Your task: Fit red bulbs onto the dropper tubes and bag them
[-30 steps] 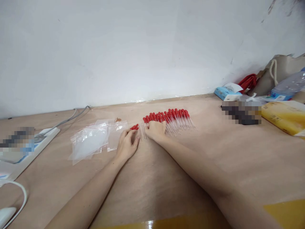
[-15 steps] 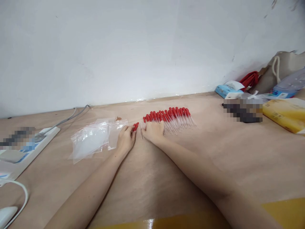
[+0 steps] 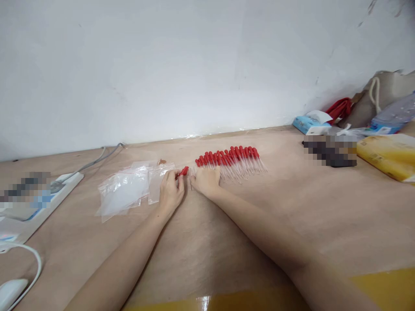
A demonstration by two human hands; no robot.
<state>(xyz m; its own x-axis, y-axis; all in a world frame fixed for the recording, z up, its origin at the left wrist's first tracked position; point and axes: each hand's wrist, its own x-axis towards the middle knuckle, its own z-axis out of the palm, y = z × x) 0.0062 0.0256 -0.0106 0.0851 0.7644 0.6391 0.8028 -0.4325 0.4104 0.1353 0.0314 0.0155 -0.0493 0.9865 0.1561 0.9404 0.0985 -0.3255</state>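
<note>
My left hand (image 3: 170, 190) pinches red rubber bulbs (image 3: 184, 171) between thumb and fingers; how many is hard to make out. Close beside it, my right hand (image 3: 207, 179) rests low over the table with its fingers closed at a few thin clear tubes (image 3: 191, 183), whose ends show by the thumb. What lies under its palm is hidden. Behind and to the right of that hand lies a row of droppers (image 3: 241, 157), red bulbs toward the wall and thin clear stems toward me.
Clear zip bags (image 3: 125, 190) lie left of my left hand. A power strip (image 3: 65, 194) with cables is at the far left. On the right are a blue tissue pack (image 3: 309, 123), a yellow pack (image 3: 389, 155), a dark blurred-out object (image 3: 333, 153) and a plastic bottle (image 3: 395, 114).
The red bulbs in my left hand have turned and stick out more to the right. My right hand has shifted slightly left and down, beside the thin tubes.
</note>
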